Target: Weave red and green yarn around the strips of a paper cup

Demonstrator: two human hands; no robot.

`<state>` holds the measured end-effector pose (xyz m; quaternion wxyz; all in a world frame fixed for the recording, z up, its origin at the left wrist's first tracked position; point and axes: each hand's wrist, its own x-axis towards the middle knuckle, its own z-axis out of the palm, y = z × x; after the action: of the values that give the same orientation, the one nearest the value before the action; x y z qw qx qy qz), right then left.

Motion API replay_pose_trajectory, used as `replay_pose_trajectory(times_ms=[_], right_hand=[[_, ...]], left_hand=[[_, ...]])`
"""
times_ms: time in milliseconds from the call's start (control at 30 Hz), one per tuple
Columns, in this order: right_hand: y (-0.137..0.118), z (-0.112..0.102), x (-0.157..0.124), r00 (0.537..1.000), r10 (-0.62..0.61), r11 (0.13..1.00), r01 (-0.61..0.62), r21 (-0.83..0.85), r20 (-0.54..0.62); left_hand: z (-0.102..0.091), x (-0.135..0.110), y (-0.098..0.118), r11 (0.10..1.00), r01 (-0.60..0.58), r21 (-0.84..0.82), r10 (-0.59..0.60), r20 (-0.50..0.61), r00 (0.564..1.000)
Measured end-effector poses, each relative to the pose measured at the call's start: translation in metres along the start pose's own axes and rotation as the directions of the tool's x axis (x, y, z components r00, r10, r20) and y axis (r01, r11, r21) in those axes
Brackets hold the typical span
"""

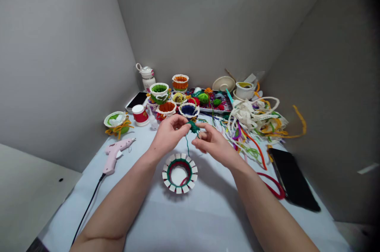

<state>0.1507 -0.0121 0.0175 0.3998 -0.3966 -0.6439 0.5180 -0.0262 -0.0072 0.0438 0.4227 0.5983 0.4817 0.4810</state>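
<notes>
My left hand [170, 131] pinches a small bundle of dark green yarn [194, 126] between thumb and fingers, above the middle of the table. On the other side of the bundle, my right hand [212, 141] has its fingers curled against the yarn. A green strand hangs from the bundle down to a paper cup [179, 190] whose wall is cut into white flaps that fan outward. Green and dark red yarn runs around the inside of the cup, at the base of the flaps. The cup stands on the table between my forearms, touched by neither hand.
A pink glue gun [112, 155] with a black cord lies left. Behind stand several yarn-woven cups [166, 108], a red-and-white cup [140, 115], a white bottle [147, 77] and a tray of yarn balls [227, 105]. Tangled strips [252, 115] and a black phone [292, 178] lie right.
</notes>
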Motion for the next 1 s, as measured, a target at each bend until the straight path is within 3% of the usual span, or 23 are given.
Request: replay_pose_trajectory(times_ms=[67, 133, 200, 333, 433, 533, 600, 667, 767, 800, 833, 900, 1000], right_hand=[[-0.003, -0.005, 0.000, 0.997, 0.050, 0.998, -0.052, -0.045, -0.051], [-0.008, -0.013, 0.000, 0.977, 0.030, 0.995, -0.049, -0.084, -0.210], [-0.010, -0.025, 0.000, 0.924, -0.004, 0.997, -0.026, -0.072, -0.383], [-0.009, -0.063, 0.000, 0.730, -0.045, 0.997, 0.080, 0.020, -0.682], [-0.008, -0.099, -0.005, 0.558, -0.086, 0.961, 0.266, 0.080, -0.825], [-0.008, -0.125, -0.011, 0.496, -0.132, 0.960, 0.281, 0.015, -0.858], [-0.008, -0.129, -0.014, 0.560, -0.185, 0.976, 0.202, -0.083, -0.808], [-0.009, -0.119, -0.016, 0.693, -0.173, 0.984, 0.099, -0.146, -0.700], [-0.011, -0.083, -0.016, 0.878, -0.118, 0.967, -0.005, -0.256, -0.464], [-0.013, -0.068, -0.015, 0.928, -0.155, 0.915, 0.006, -0.403, -0.339], [-0.013, -0.053, -0.014, 0.940, -0.209, 0.868, 0.052, -0.494, -0.269], [-0.014, -0.026, -0.012, 0.952, -0.259, 0.861, 0.151, -0.486, -0.163], [-0.011, -0.003, -0.009, 0.988, -0.153, 0.962, 0.150, -0.230, 0.003]], left_hand=[[-0.004, 0.005, -0.002, 0.996, 0.052, -0.067, -0.054, -0.017, 0.998], [-0.009, 0.009, -0.004, 0.987, 0.099, -0.130, -0.104, -0.033, 0.994], [-0.013, 0.012, -0.004, 0.970, 0.136, -0.199, -0.150, -0.055, 0.987], [-0.027, 0.017, -0.003, 0.946, 0.152, -0.287, -0.193, -0.121, 0.974], [-0.041, 0.021, -0.001, 0.955, 0.090, -0.284, -0.159, -0.232, 0.960], [-0.052, 0.027, -0.002, 0.956, 0.066, -0.286, -0.170, -0.356, 0.919], [-0.055, 0.028, -0.002, 0.953, 0.060, -0.297, -0.178, -0.386, 0.905], [-0.052, 0.026, -0.002, 0.952, 0.051, -0.301, -0.159, -0.344, 0.925], [-0.039, 0.016, 0.003, 0.965, 0.042, -0.259, -0.095, -0.196, 0.976], [-0.033, 0.011, 0.005, 0.973, 0.037, -0.227, -0.072, -0.148, 0.986], [-0.027, 0.007, 0.008, 0.980, 0.036, -0.197, -0.058, -0.109, 0.992], [-0.016, -0.002, 0.012, 0.990, 0.014, -0.139, -0.018, -0.027, 0.999], [-0.008, -0.008, 0.015, 0.995, -0.024, -0.096, 0.030, 0.065, 0.997]])
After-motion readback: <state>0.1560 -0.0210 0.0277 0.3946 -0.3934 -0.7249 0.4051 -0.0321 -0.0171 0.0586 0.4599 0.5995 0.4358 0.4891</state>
